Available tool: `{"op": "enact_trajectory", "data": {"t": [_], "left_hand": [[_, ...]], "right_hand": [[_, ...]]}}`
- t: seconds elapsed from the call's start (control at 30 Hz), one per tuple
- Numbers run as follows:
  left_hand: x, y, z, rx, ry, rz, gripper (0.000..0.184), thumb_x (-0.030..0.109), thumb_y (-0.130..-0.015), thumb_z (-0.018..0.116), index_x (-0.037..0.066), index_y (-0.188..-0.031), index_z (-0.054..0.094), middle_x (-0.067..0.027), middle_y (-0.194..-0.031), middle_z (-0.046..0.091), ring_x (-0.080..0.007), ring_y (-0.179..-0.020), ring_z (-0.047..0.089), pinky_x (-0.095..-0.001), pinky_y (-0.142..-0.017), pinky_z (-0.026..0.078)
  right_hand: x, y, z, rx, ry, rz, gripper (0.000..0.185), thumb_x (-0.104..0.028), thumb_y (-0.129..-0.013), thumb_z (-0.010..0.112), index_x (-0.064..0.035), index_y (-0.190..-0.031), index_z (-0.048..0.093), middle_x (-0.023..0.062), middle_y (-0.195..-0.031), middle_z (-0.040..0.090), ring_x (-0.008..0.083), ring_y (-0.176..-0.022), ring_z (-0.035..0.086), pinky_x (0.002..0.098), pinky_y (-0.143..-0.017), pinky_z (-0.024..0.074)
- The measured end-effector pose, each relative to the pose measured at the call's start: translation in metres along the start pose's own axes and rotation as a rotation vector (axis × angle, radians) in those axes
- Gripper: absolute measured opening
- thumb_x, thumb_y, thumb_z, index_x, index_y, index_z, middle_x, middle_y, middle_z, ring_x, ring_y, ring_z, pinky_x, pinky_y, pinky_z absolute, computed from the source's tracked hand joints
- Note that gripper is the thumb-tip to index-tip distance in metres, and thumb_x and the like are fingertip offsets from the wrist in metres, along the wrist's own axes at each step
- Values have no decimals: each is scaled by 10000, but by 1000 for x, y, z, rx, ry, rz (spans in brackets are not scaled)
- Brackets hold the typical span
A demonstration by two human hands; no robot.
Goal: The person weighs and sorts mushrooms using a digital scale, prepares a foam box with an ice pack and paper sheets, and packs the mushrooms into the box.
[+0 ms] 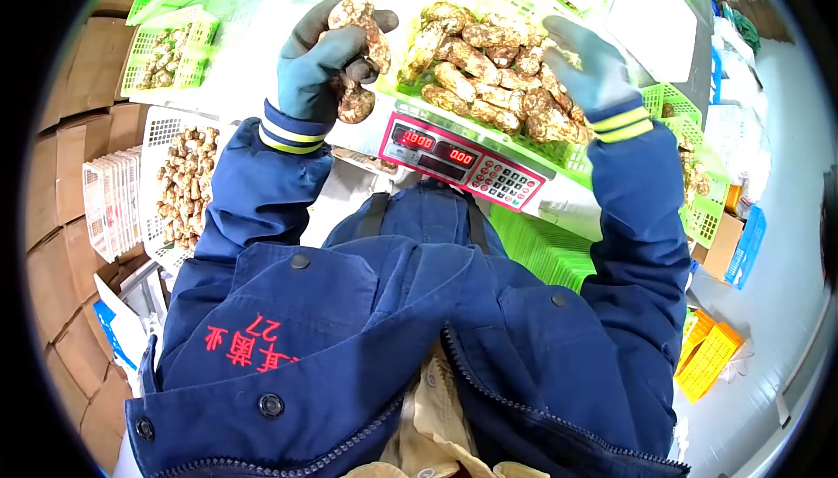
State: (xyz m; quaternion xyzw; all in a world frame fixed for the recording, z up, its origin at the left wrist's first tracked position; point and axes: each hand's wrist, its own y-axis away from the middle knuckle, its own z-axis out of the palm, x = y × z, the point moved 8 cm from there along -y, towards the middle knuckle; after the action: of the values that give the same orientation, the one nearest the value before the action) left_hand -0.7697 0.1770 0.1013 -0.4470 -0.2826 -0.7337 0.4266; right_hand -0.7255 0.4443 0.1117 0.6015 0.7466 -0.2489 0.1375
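Note:
My left hand (314, 50), in a grey-and-teal work glove, is closed around mottled brown-and-white mushrooms. One mushroom (353, 12) shows above the fingers and another (355, 104) sticks out below them. To its right stands a bright green basket (572, 157) with several thick mushrooms (471, 59) heaped in it. My right hand (594, 63), gloved the same way, is at the basket's right side with its fingers apart, beside the heap. Its fingertips partly overlap the mushrooms, and I cannot see whether they touch. Below the basket, a red-framed scale panel (463, 162) shows lit zeros.
A white crate (163, 129) of small mushrooms stands at left, with a green basket (209, 31) behind it. Stacked white baskets (112, 203) and cardboard boxes (70, 255) line the left. Green baskets (711, 177) stand right; a yellow crate (711, 363) sits on the floor.

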Motion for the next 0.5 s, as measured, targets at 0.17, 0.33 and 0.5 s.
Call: {"op": "enact_trajectory", "data": {"t": [0.17, 0.33, 0.5], "left_hand": [[-3, 3, 6, 20, 70, -2, 412, 58, -787, 517, -10, -1191, 476, -139, -958, 621, -64, -564, 512, -176, -523, 439], [5, 14, -4, 75, 70, -21, 423, 65, -789, 506, 0, -1205, 464, -140, -950, 617, -72, -562, 508, -183, -532, 439], [7, 17, -13, 35, 173, -6, 451, 47, -769, 510, -5, -1214, 457, -151, -949, 613, -72, -539, 490, -199, -519, 426]], "right_hand": [[-1, -33, 82, -429, 633, -37, 522, -152, -769, 591, -133, -1255, 403, 125, -1206, 490, 285, -1085, 479, 388, -860, 427], [21, -31, 53, -129, -343, 248, 392, -137, -807, 548, 0, -1171, 501, 140, -1014, 607, 219, -898, 574, 297, -814, 435], [14, -7, 40, -227, -1579, 388, 477, -77, -792, 535, 57, -1229, 399, 122, -1008, 560, 214, -903, 557, 309, -794, 454]]}}
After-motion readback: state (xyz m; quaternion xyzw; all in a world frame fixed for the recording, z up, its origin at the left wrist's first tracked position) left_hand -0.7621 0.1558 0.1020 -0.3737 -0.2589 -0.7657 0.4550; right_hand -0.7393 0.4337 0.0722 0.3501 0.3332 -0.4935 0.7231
